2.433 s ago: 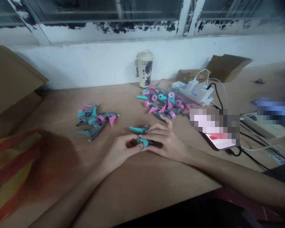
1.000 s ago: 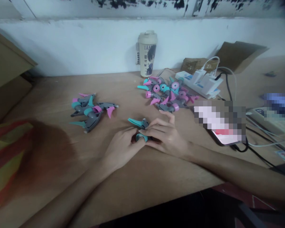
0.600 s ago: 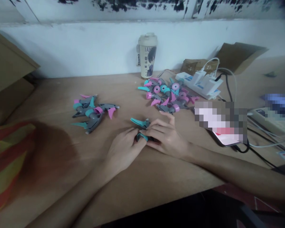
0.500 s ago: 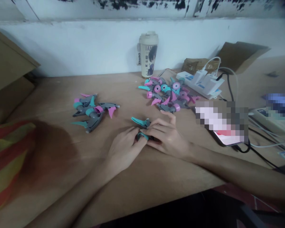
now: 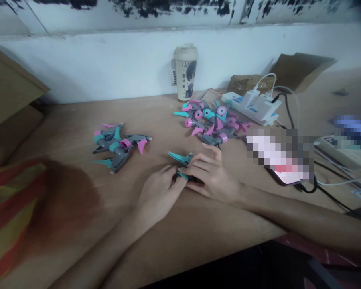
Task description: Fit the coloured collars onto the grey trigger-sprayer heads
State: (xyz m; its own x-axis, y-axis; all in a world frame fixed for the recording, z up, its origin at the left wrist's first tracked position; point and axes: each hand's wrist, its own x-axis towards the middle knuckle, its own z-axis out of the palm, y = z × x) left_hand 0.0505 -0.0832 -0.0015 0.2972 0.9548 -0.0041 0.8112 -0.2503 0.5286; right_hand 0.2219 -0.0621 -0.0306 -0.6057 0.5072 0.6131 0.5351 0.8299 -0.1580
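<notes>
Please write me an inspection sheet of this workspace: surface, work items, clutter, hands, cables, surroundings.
Surface: tan wooden table, bare at the near edge.
Job's things: small grey plastic spray trigger with teal lever, held between both hands; small pile of grey, teal and pink triggers to the left; larger pile of the same parts behind.
Clutter: cream coffee tumbler at the wall; brown cardboard pieces.
Hands: left hand and right hand both grip the trigger.
Cables: white power strip with chargers; black cable running right.
Surroundings: pale wall with peeling paint above.
</notes>
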